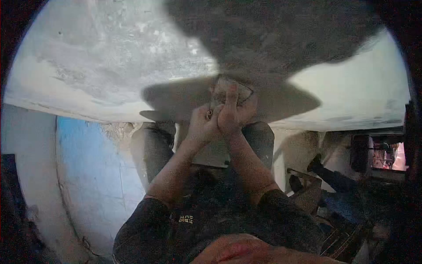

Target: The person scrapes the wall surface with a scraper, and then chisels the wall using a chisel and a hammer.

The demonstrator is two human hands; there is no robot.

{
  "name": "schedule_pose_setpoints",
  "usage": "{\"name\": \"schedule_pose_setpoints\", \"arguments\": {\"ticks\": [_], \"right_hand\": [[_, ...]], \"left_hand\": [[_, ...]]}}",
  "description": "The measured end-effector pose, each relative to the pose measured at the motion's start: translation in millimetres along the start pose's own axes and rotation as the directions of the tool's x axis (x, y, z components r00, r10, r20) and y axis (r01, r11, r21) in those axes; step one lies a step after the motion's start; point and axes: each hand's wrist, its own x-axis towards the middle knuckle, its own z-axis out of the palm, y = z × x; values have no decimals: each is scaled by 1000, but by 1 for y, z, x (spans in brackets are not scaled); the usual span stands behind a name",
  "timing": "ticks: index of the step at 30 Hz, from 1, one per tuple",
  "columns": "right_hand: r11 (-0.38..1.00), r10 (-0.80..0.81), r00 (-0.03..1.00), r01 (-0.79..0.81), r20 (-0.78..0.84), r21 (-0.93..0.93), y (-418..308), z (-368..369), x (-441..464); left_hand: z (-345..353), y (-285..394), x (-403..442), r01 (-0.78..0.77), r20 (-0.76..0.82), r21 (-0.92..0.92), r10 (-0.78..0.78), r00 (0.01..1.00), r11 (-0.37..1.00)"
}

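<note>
A small pale piece with a dark edge [225, 88] is in my right hand [237, 115], whose thumb lies along its face. Close against it on the left, my left hand [203, 125] is closed. A small ring-like part [209, 113] shows at its fingers, with a thin dark line rising from it. What my left hand grips is too dim to make out. Both hands are together in front of a pale surface [132, 48], in shadow.
My knees are on either side of my forearms. Blue wall panelling [90, 163] stands at the left. A person's leg [336, 178] and a wooden piece [307, 191] are at the lower right. Beyond them is a bright opening [398, 157].
</note>
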Motion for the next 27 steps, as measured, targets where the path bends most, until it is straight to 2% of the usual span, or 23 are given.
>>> {"name": "schedule_pose_setpoints", "arguments": {"ticks": [3, 4, 6, 7, 8, 9, 11, 15, 17, 18, 21, 24, 27], "right_hand": [[993, 120, 992, -118, -48, 29, -10, -6, -8], [994, 106, 994, -105, -30, 28, -5, -10, -7], [995, 88, 996, -88, 5, 35, 4, -14, -8], [996, 90, 996, -89, -26, 26, 7, -15, -10], [995, 94, 994, -94, -59, 17, -3, -7, -10], [994, 106, 989, -105, -100, 12, -8, -6, -9], [996, 83, 995, -85, -64, -31, 2, -13, -8], [993, -27, 997, 18, -77, -116, 32, -26, -2], [991, -47, 994, 34, -95, -127, 34, -29, -2], [996, 6, 994, -16, -109, -93, 27, -22, -5], [966, 250, 956, -236, -152, 103, -5, -1, -8], [977, 179, 973, -158, -149, 145, 4, 6, -11], [978, 207, 977, -205, -51, 35, 10, -6, -7]], "left_hand": [[2, -4, -3, 164, 154, -146, -141, 978, 976], [9, -17, -2, 19, 90, -118, -8, 996, 993], [12, -25, -3, -48, 45, -123, 54, 998, 991], [12, -28, -5, -75, 24, -122, 78, 997, 990], [7, -33, -3, 152, 220, -319, -82, 972, 935], [7, -35, 1, 151, 239, -284, -83, 967, 947], [1, -40, 5, 132, 271, -217, -70, 960, 967], [2, -36, 6, 210, 315, -286, -115, 942, 935], [-1, -28, 3, 294, 360, -249, -194, 913, 923], [-8, -23, 1, 343, 385, -231, -239, 892, 910], [-18, -7, -4, 280, 365, -141, -213, 906, 949], [-22, -7, -4, 219, 258, -83, -191, 947, 972], [-5, -33, 9, 260, 250, -12, -249, 936, 965]]}}
